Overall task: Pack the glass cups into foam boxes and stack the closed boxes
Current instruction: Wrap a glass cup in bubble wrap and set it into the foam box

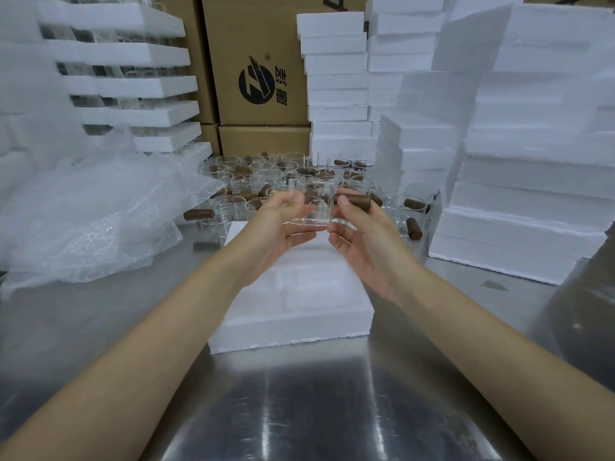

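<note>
We face a steel table (pixel 299 410). On it we find an open foam box (pixel 293 324) at the middle, crumpled bubble wrap (pixel 93 221) left, clustered glass cups (pixel 266 171) behind, and foam box stacks (pixel 519 241) right.
</note>
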Demonstrator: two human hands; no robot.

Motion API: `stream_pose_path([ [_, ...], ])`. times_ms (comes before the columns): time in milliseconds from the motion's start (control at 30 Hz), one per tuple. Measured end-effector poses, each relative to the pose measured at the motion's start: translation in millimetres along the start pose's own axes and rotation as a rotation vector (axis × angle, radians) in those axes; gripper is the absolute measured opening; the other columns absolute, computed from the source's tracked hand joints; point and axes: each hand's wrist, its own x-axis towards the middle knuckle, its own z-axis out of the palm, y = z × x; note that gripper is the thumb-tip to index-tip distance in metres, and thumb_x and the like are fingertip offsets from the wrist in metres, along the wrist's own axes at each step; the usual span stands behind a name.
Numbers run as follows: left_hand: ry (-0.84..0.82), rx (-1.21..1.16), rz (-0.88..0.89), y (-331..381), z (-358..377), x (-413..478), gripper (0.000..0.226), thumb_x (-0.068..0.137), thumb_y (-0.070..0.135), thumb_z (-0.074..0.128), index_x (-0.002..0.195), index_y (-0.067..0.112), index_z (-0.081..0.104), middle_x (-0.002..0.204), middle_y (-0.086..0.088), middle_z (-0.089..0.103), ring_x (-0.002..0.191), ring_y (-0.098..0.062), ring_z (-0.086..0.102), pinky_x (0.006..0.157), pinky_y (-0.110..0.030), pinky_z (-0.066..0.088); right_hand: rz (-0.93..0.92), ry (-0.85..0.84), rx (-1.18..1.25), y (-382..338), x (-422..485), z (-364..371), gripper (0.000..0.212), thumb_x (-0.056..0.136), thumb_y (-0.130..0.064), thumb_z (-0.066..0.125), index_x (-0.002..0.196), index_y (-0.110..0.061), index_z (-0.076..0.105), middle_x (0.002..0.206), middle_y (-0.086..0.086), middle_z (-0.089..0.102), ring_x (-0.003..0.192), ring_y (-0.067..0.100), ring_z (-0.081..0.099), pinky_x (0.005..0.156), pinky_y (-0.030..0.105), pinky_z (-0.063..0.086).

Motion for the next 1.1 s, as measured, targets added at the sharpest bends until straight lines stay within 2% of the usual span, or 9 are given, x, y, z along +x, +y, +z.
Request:
stream_pose_path([
  [233, -0.047, 0.098, -0.036, 25.4, -21.7, -1.9, 0.074, 0.096, 0.061, 0.022, 0.15, 0.011, 0.028, 0.152, -0.006, 0.035, 0.128, -0.025, 0.048, 0.095, -0.04, 0.051, 0.021, 0.022, 0.051, -3.3, 0.7, -3.2, 0.009, 0.097, -0.013, 0.054, 0.097, -0.014, 0.063, 0.075, -0.002, 0.063, 0.067, 0.012, 0.06, 0.066, 0.022, 0.051],
  [333, 0.316, 0.712, 0.254, 29.1, -54.7, -3.2, 0.036, 0.102, 0.046, 0.035, 0.127, 0.026, 0.053, 0.126, 0.002, 0.052, 0.111, -0.015, 0.052, 0.102, -0.04, 0.038, 0.049, 0.046, 0.058, -2.6, 0.1, -3.8, 0.007, 0.097, -0.013, 0.054, 0.098, -0.011, 0.061, 0.076, 0.001, 0.061, 0.066, 0.012, 0.059, 0.066, 0.022, 0.051],
  [400, 0.707, 1.176, 0.361, 24.4, -89.7, 4.3, 0.036, 0.097, 0.021, 0.05, 0.131, 0.012, 0.052, 0.137, -0.013, 0.045, 0.128, -0.03, 0.039, 0.107, -0.045, 0.031, 0.055, 0.053, 0.061, -2.7, 0.4, -4.5, 0.006, 0.097, -0.014, 0.054, 0.098, -0.011, 0.06, 0.075, 0.001, 0.06, 0.065, 0.012, 0.058, 0.064, 0.021, 0.051],
  [433, 0.832, 1.256, 0.318, 20.4, -106.1, 7.4, 0.044, 0.093, 0.014, 0.051, 0.136, 0.004, 0.047, 0.144, -0.018, 0.038, 0.134, -0.035, 0.03, 0.108, -0.048, 0.027, 0.059, 0.054, 0.062, -3.1, 0.6, -4.8, 0.006, 0.097, -0.014, 0.054, 0.098, -0.011, 0.06, 0.074, 0.001, 0.06, 0.065, 0.011, 0.058, 0.063, 0.021, 0.051],
  [533, 0.961, 1.207, 0.047, 9.6, -134.3, 8.9, 0.054, 0.096, 0.019, 0.046, 0.144, 0.0, 0.03, 0.154, -0.02, 0.02, 0.141, -0.037, 0.016, 0.111, -0.05, 0.017, 0.078, 0.053, 0.063, -4.1, 1.3, -5.0, 0.007, 0.097, -0.015, 0.055, 0.096, -0.012, 0.061, 0.071, -0.001, 0.06, 0.061, 0.009, 0.057, 0.058, 0.019, 0.05],
  [600, 0.966, 1.263, -0.028, -0.3, -141.1, 10.9, 0.048, 0.097, 0.02, 0.044, 0.139, -0.003, 0.035, 0.149, -0.024, 0.028, 0.136, -0.04, 0.023, 0.108, -0.049, 0.021, 0.089, 0.06, 0.063, -3.7, 2.0, -5.8, 0.006, 0.097, -0.016, 0.055, 0.096, -0.012, 0.061, 0.069, -0.001, 0.059, 0.058, 0.008, 0.057, 0.055, 0.018, 0.05],
  [733, 1.035, 1.319, 0.045, -4.3, -145.3, 11.2, 0.034, 0.095, 0.016, 0.047, 0.121, -0.004, 0.056, 0.128, -0.028, 0.046, 0.12, -0.043, 0.039, 0.098, -0.047, 0.03, 0.1, 0.066, 0.073, -2.2, 4.1, -6.7, 0.006, 0.096, -0.016, 0.056, 0.098, -0.012, 0.06, 0.066, -0.002, 0.059, 0.055, 0.006, 0.056, 0.053, 0.017, 0.049],
  [900, 1.059, 1.273, 0.071, 3.0, -147.6, 9.8, 0.049, 0.095, 0.043, 0.048, 0.113, 0.0, 0.065, 0.113, -0.023, 0.061, 0.107, -0.044, 0.053, 0.095, -0.047, 0.034, 0.098, 0.067, 0.072, -1.1, 4.7, -7.7, 0.007, 0.097, -0.016, 0.055, 0.096, -0.012, 0.06, 0.064, -0.003, 0.059, 0.053, 0.006, 0.055, 0.052, 0.017, 0.049],
  [1100, 1.04, 1.091, 0.188, 2.0, -148.3, 9.3, 0.021, 0.094, 0.014, 0.053, 0.095, 0.002, 0.071, 0.11, -0.014, 0.07, 0.101, -0.039, 0.061, 0.09, -0.044, 0.047, 0.107, 0.076, 0.072, -1.4, 4.5, -6.1, 0.007, 0.097, -0.016, 0.055, 0.096, -0.011, 0.059, 0.065, -0.002, 0.057, 0.053, 0.006, 0.054, 0.052, 0.017, 0.048],
])
